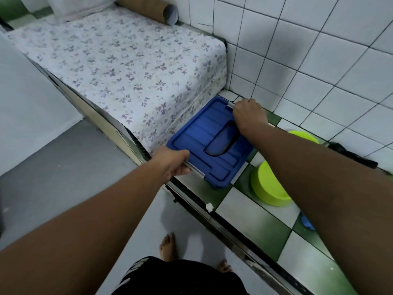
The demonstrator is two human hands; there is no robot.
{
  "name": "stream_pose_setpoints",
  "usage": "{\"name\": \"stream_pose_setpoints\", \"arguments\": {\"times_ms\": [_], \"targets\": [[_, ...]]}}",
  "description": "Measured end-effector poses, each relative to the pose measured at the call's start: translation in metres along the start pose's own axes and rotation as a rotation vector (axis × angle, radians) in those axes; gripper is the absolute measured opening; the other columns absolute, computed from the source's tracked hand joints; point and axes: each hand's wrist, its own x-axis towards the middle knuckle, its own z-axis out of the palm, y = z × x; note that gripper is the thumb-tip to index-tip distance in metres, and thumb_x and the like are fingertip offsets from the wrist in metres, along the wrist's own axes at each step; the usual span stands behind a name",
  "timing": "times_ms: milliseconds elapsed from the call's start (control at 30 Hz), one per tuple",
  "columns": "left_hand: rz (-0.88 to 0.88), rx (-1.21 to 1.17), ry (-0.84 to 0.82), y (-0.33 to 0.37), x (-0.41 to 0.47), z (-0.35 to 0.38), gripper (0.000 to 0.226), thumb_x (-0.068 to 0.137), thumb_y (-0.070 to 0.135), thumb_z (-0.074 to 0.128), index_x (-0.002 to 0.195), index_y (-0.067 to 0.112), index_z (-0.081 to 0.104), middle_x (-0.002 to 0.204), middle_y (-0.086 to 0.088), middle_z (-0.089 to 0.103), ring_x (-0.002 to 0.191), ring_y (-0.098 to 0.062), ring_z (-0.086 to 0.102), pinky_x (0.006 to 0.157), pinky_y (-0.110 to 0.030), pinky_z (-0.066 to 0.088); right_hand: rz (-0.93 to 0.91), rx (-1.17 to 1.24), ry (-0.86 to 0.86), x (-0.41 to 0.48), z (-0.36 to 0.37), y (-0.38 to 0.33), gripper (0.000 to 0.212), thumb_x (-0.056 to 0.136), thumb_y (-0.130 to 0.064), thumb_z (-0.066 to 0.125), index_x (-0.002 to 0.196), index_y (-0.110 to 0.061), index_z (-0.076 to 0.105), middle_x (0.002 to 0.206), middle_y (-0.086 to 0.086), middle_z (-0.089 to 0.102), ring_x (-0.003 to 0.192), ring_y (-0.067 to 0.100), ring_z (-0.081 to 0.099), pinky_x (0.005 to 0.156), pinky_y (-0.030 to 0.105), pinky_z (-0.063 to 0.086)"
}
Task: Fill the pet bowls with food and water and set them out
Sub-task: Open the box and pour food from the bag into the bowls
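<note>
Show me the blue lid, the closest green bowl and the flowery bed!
blue lid (198, 129): head view, ribbed top.
closest green bowl (265, 188): head view, outer side wall.
flowery bed (127, 71): head view, middle of the sheet.

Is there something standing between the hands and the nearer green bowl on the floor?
Nothing visible does. The left hand and right hand each grip an edge of the blue lid. The green bowl sits on the tiled floor just right of the lid, only bare tile between them.
</note>
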Motion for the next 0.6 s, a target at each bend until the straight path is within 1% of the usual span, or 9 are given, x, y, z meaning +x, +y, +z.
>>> {"name": "stream_pose_setpoints", "arguments": {"times_ms": [67,133,200,300,333,400,500,600], "targets": [[-0.006,-0.039,-0.041,-0.004,0.001,-0.006,0.015,0.089,0.000,0.068,0.102,-0.007,0.065,0.088,-0.019,0.072,0.062,-0.026,0.073,0.064,-0.033,0.064,0.013,0.019,0.000,0.001,-0.001,-0.001,0.032,0.091,0.000,0.058,0.122,0.005,0.055,0.119,0.023,0.058,0.110,0.035,0.057,0.091,0.039,0.048],[-0.017,-0.078,-0.083,-0.006,0.003,-0.010,0.018,0.089,-0.004,0.067,0.107,-0.009,0.064,0.097,-0.023,0.073,0.076,-0.030,0.076,0.071,-0.036,0.064,0.025,0.033,-0.003,0.001,-0.002,-0.001,0.035,0.089,-0.001,0.060,0.123,0.004,0.054,0.120,0.022,0.058,0.110,0.035,0.056,0.091,0.040,0.047],[-0.020,-0.104,-0.123,-0.006,0.002,-0.011,0.019,0.091,-0.007,0.065,0.110,-0.010,0.064,0.105,-0.023,0.073,0.084,-0.031,0.075,0.072,-0.036,0.064,0.041,0.038,-0.011,0.001,-0.002,0.000,0.035,0.089,0.001,0.060,0.123,0.004,0.054,0.120,0.022,0.058,0.110,0.035,0.056,0.091,0.041,0.048],[-0.020,-0.136,-0.157,-0.008,0.002,-0.013,0.019,0.092,-0.009,0.062,0.111,-0.010,0.063,0.107,-0.023,0.072,0.081,-0.028,0.074,0.064,-0.032,0.063,0.091,0.107,-0.044,0.001,0.000,0.006,0.031,0.088,0.006,0.058,0.119,0.004,0.056,0.119,0.023,0.058,0.110,0.037,0.057,0.089,0.041,0.049],[-0.024,-0.144,-0.172,-0.009,0.002,-0.014,0.019,0.093,-0.009,0.062,0.112,-0.009,0.063,0.107,-0.022,0.072,0.081,-0.028,0.074,0.063,-0.030,0.063,0.117,0.152,-0.054,0.001,0.001,0.008,0.029,0.088,0.007,0.057,0.117,0.004,0.057,0.118,0.024,0.058,0.109,0.037,0.057,0.088,0.042,0.049],[-0.036,-0.157,-0.207,-0.011,0.004,-0.017,0.019,0.094,-0.009,0.060,0.113,-0.007,0.064,0.109,-0.021,0.073,0.084,-0.026,0.074,0.067,-0.030,0.062,0.162,0.253,-0.079,0.004,0.003,0.011,0.028,0.087,0.008,0.056,0.114,0.004,0.059,0.118,0.024,0.058,0.109,0.038,0.058,0.088,0.042,0.050],[-0.056,-0.187,-0.257,-0.012,0.004,-0.018,0.021,0.096,-0.009,0.058,0.116,-0.004,0.062,0.107,-0.017,0.072,0.088,-0.024,0.071,0.072,-0.030,0.062,0.191,0.362,-0.092,0.006,0.009,0.015,0.027,0.088,0.007,0.054,0.114,0.003,0.058,0.119,0.024,0.056,0.110,0.037,0.057,0.088,0.040,0.048],[-0.068,-0.200,-0.262,-0.014,0.004,-0.019,0.024,0.096,-0.010,0.057,0.119,-0.005,0.059,0.115,-0.020,0.069,0.093,-0.025,0.068,0.073,-0.030,0.062,0.225,0.429,-0.091,0.007,0.014,0.018,0.027,0.090,0.003,0.051,0.116,0.002,0.057,0.120,0.024,0.056,0.109,0.038,0.056,0.086,0.040,0.048]]}}
